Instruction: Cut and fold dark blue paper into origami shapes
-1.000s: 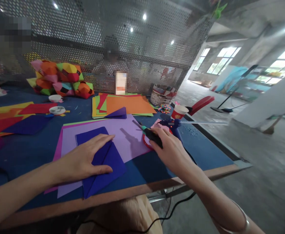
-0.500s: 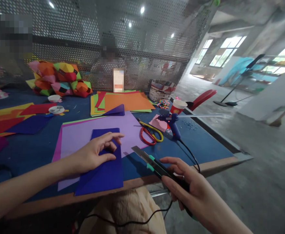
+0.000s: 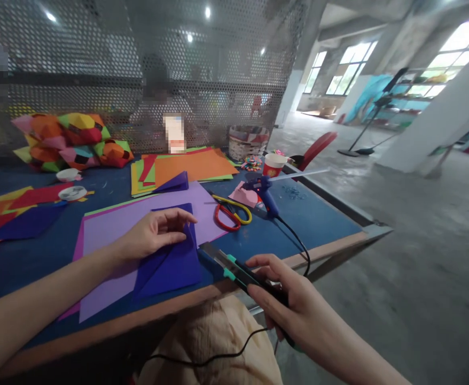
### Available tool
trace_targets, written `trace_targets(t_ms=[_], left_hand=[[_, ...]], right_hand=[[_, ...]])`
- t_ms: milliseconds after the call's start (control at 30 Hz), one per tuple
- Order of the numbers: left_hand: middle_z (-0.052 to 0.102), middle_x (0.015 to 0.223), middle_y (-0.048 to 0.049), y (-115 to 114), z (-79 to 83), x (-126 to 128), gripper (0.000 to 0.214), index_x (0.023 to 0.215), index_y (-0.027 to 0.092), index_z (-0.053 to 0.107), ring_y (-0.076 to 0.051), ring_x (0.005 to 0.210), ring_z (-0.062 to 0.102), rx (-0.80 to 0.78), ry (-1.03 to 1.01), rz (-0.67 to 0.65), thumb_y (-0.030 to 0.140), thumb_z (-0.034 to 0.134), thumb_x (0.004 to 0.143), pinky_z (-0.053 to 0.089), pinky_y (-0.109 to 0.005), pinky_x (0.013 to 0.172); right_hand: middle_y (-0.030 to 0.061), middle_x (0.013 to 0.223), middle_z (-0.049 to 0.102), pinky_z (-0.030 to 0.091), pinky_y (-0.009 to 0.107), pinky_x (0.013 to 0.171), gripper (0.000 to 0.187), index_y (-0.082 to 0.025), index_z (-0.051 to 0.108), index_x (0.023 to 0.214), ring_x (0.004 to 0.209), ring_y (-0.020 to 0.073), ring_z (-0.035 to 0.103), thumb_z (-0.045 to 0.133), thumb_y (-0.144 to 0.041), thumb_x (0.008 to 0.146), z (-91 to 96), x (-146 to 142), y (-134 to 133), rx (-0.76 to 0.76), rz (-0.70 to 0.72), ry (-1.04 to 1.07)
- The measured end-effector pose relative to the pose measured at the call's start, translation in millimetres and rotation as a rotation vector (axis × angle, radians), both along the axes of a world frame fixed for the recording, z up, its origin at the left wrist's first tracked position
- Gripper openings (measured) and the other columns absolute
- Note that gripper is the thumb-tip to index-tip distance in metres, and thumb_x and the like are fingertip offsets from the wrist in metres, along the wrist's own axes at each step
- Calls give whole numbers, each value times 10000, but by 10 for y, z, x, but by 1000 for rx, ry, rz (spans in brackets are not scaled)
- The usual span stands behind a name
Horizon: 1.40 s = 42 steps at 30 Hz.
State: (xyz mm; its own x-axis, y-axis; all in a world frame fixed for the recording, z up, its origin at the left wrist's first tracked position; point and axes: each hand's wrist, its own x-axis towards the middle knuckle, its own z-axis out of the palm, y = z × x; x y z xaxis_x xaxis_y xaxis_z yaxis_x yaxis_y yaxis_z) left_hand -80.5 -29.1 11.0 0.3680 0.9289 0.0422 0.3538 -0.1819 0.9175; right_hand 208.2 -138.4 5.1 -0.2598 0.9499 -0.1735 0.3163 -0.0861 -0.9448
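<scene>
A folded sheet of dark blue paper [image 3: 178, 272] lies near the table's front edge, its upper part slightly raised. My left hand [image 3: 156, 232] has its thumb and curled fingers closed on the paper's upper part; the exact grip is partly hidden. In my right hand [image 3: 280, 297] is a black box cutter with green parts [image 3: 238, 275]. Its blade is out and points left towards the blue paper's right edge, just apart from it. Under the blue paper lies a large light purple sheet [image 3: 110, 235]. Scissors [image 3: 232, 211] with red and yellow handles rest on that sheet's right side.
A blue glue gun [image 3: 264, 195] with a black cord lies right of the scissors, near a paper cup [image 3: 274, 164]. Behind are stacked coloured sheets [image 3: 194, 164], a woven basket [image 3: 248, 141] and folded paper shapes [image 3: 74, 141]. A person [image 3: 158, 107] is behind the mesh.
My left hand has closed on the blue paper, whose upper part has come up a little. The box cutter's blade has come nearer the paper's right edge. The view has turned rightwards.
</scene>
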Motion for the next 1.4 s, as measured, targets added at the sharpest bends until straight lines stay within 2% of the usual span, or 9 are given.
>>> trace_targets(t_ms=[400,667,833,967,1033,1100,1200,1267,1400], left_hand=[[691,929,-26,-25,-62,62,311,1101,208,706,-197,881,667,116,70,-17,376,720,839,564,-348,853],[695,947,-27,-89,-74,74,262,1099,212,673,-208,924,681,126,59,-13,346,675,874,581,-378,904],[693,988,-43,-96,-120,95,250,1086,214,647,-229,979,691,184,53,43,357,647,882,587,-404,942],[648,1009,-37,-93,-186,77,333,1209,215,617,-193,861,667,252,92,80,322,623,894,599,-393,873],[655,1118,-61,-81,-196,38,354,1266,223,625,-186,874,663,356,189,21,290,608,919,597,-391,877],[648,1322,-95,-55,-184,-19,336,1293,245,661,-219,1088,681,481,315,-115,254,555,974,566,-419,1011],[583,1578,-65,-3,-143,-105,446,1402,294,660,-253,1484,517,525,489,-404,193,401,1053,384,-491,1253],[513,1667,-26,24,-116,-137,524,1558,332,534,-252,1597,382,461,619,-538,203,351,1085,243,-559,1323],[268,1783,17,24,-93,-132,560,1683,403,298,-279,1672,171,401,827,-549,420,388,1130,69,-647,1334]], right_hand=[[17,991,706,445,229,467,223,-258,644,1196,531,98,526,558,-354,1013,70,5,-30,64,141,-163],[-23,967,731,453,188,542,195,-293,698,1160,656,101,566,571,-273,1013,125,-23,-30,31,215,-92],[-30,942,730,433,181,483,215,-275,698,1200,553,76,505,566,-303,1033,133,-34,-12,-18,241,-91],[9,1101,783,540,194,631,289,-280,697,1308,808,130,704,574,-292,1046,118,-3,2,70,240,-196],[14,1260,783,593,241,845,371,-310,682,1404,1051,172,741,580,-272,1049,110,7,2,131,252,-220],[-1,1353,765,574,281,999,413,-345,673,1453,1182,189,728,571,-256,1062,108,7,0,177,284,-217],[-18,1378,761,571,278,1027,424,-379,667,1472,1184,185,742,555,-255,1082,125,-14,-7,215,320,-194],[-20,1369,767,572,274,1034,430,-376,650,1492,1170,181,750,554,-266,1087,145,-36,-15,219,320,-189],[-3,1403,749,570,288,1059,427,-334,642,1507,1212,194,740,535,-290,1095,166,-85,-27,186,319,-204]])
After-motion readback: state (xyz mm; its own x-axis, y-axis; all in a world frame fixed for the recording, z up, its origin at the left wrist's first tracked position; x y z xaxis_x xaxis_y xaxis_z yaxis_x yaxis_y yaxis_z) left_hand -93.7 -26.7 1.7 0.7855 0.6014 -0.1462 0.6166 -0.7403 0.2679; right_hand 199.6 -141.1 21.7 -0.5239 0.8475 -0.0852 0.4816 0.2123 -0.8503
